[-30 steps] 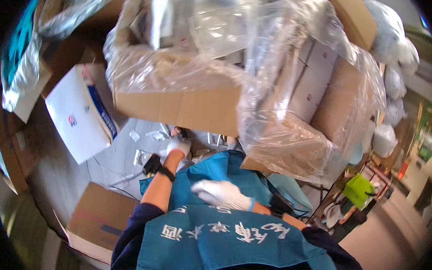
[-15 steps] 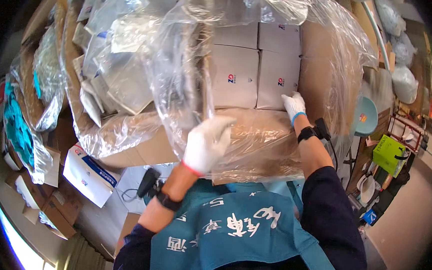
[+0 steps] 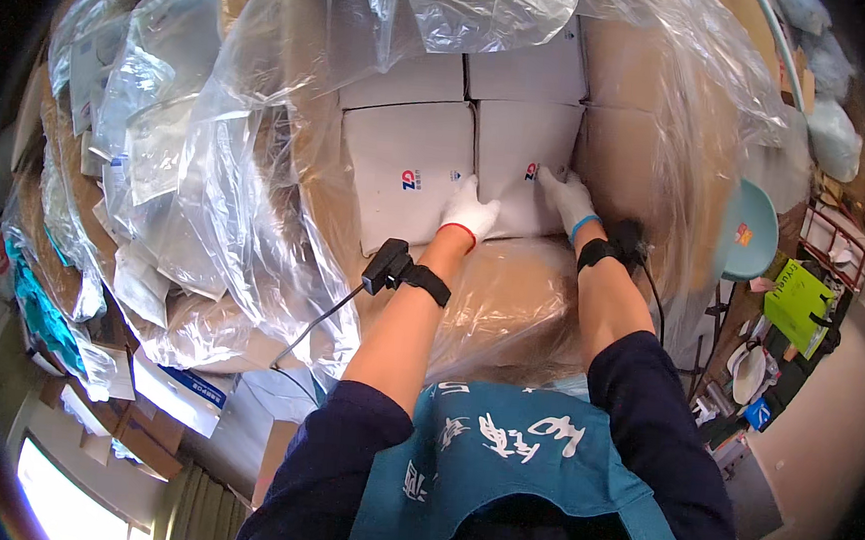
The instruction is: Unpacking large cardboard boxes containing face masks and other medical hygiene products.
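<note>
Inside a large cardboard carton [image 3: 616, 152] lined with clear plastic film [image 3: 702, 138], several white boxes stand in rows. My left hand [image 3: 471, 211], in a white glove with a red cuff, is at the left edge of the near right white box [image 3: 511, 150]. Its fingertips reach the gap beside the near left white box [image 3: 401, 152], and its thumb lies over the right box. My right hand [image 3: 570, 201], gloved with a blue cuff, grips that same box's right side, next to the carton wall. Some fingertips are hidden in the gaps.
A second carton on the left holds film and flat white packets [image 3: 141, 280]. Loose film [image 3: 491, 13] drapes over the far boxes. A pale blue stool [image 3: 751, 232] stands at the right, near a green bag [image 3: 797, 308]. A cable [image 3: 324, 313] hangs from my left wrist.
My left hand has moved forward from above the carton's near edge to the white box. My right hand has shifted slightly onto its side. The view has moved closer to the boxes.
</note>
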`<act>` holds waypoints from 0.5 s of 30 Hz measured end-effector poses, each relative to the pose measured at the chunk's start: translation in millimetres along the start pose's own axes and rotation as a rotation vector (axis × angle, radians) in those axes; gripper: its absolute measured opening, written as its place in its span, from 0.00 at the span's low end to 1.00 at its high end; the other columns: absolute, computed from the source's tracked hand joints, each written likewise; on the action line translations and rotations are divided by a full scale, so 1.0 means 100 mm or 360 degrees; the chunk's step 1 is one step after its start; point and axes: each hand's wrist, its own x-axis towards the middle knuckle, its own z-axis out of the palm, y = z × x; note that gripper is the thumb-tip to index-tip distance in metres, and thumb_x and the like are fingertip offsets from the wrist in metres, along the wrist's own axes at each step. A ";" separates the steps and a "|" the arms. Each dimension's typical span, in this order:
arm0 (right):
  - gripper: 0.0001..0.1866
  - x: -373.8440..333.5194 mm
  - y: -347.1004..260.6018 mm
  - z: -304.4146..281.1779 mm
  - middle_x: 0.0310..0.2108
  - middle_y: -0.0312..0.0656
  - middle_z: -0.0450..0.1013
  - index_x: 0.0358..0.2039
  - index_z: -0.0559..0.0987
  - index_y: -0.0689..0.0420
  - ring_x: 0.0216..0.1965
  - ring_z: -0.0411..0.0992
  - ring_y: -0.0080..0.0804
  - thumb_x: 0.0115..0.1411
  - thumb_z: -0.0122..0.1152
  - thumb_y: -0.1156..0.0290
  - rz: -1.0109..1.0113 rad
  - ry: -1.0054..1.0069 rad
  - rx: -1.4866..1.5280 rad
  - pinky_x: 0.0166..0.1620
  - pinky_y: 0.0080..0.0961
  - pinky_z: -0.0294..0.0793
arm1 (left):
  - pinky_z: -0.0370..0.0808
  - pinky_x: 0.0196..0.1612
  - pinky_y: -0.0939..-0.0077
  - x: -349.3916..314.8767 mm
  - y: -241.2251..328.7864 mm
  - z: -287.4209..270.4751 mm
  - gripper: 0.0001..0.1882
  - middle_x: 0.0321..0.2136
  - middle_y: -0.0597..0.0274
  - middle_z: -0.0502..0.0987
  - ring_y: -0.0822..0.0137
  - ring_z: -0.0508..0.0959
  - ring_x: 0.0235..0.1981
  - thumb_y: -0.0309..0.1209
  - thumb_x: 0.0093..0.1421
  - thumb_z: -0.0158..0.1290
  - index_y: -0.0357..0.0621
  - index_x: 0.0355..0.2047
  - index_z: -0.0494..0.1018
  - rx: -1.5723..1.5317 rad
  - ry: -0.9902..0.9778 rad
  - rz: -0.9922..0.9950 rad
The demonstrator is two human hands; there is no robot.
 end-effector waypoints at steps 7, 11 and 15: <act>0.48 -0.77 -0.46 -0.19 0.46 0.62 0.73 0.46 0.74 0.73 0.50 0.72 0.54 0.40 0.66 0.38 0.0002 0.0325 -0.0113 0.53 0.39 0.69 | 0.60 0.62 0.64 -0.01 -0.10 0.02 0.45 0.58 0.36 0.64 0.48 0.65 0.60 0.51 0.53 0.55 0.29 0.61 0.55 -0.0526 0.0059 -0.0078; 0.34 -1.15 -0.54 -0.31 0.36 0.48 0.77 0.43 0.75 0.68 0.35 0.76 0.38 0.46 0.68 0.51 -0.0073 0.0116 0.0683 0.42 0.30 0.74 | 0.56 0.64 0.66 -0.01 -0.07 0.06 0.47 0.61 0.37 0.60 0.50 0.61 0.63 0.58 0.58 0.50 0.29 0.62 0.53 -0.0622 0.0052 -0.0178; 0.18 -1.45 -0.53 0.00 0.28 0.53 0.76 0.34 0.76 0.60 0.32 0.77 0.50 0.54 0.62 0.56 -0.0863 0.0342 0.0101 0.36 0.36 0.75 | 0.60 0.61 0.68 0.00 -0.08 0.18 0.42 0.60 0.47 0.63 0.54 0.64 0.61 0.59 0.62 0.42 0.36 0.63 0.56 -0.1220 0.0041 -0.0322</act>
